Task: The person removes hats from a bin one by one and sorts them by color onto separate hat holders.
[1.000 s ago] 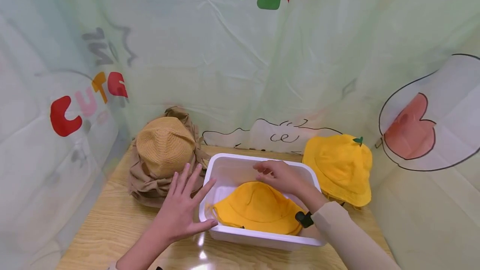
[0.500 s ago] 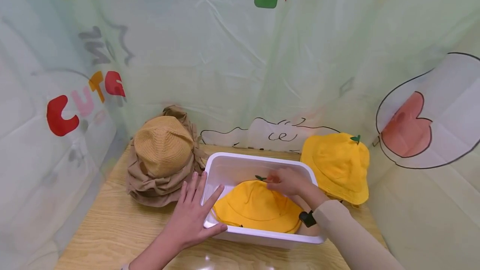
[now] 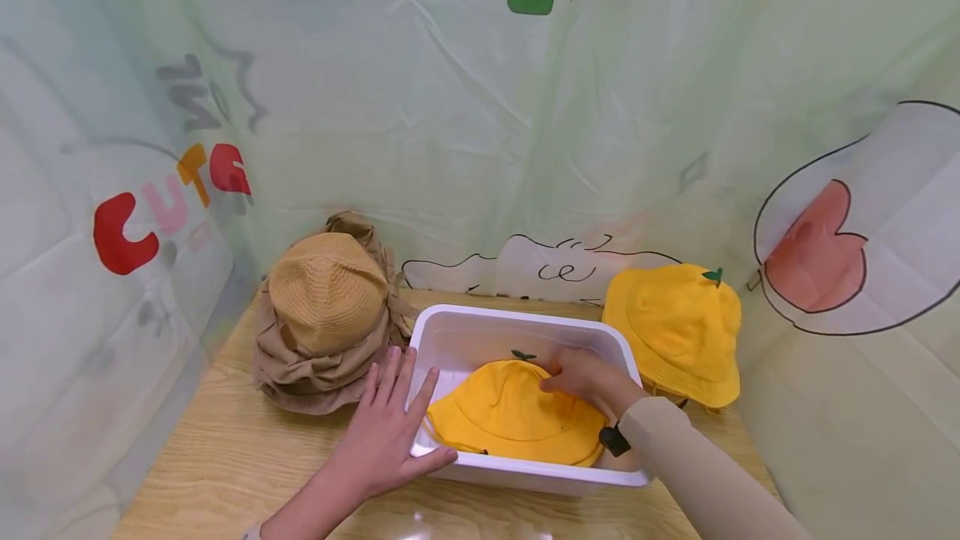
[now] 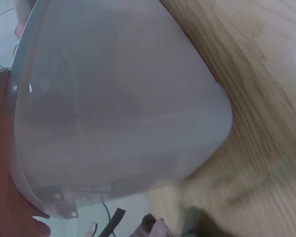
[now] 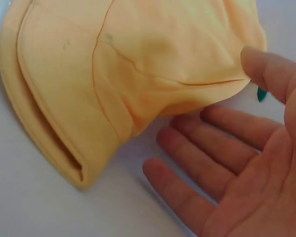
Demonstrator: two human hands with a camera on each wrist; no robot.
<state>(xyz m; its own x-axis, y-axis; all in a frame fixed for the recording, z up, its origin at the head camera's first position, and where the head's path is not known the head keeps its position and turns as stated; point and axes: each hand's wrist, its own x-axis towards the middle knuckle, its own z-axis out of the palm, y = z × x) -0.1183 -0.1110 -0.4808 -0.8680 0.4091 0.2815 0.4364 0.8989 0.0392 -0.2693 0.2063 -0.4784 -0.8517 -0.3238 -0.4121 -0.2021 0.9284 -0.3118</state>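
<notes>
A yellow bucket hat (image 3: 510, 419) lies folded inside a white plastic bin (image 3: 495, 315), its small green leaf (image 3: 522, 354) pointing up at the top. My right hand (image 3: 588, 377) reaches into the bin at the hat's right side. In the right wrist view, straight fingers (image 5: 214, 153) come under the crown's edge while the thumb (image 5: 266, 69) stands on the crown's other side, with no grip closed on the cloth. My left hand (image 3: 382, 436), fingers spread, rests at the bin's left rim. The bin's outer wall (image 4: 118, 108) fills much of the left wrist view.
Left of the bin, a tan straw hat (image 3: 326, 294) sits on brown fabric hats (image 3: 300, 382). Another yellow hat (image 3: 675, 332) stands behind the bin's right corner. All are on a wooden table (image 3: 202, 448), with a printed curtain (image 3: 450, 148) around the back and sides.
My right hand has lowered into the bin from above the hat and shifted right, uncovering the green leaf. My left hand has moved slightly right and down onto the bin's rim.
</notes>
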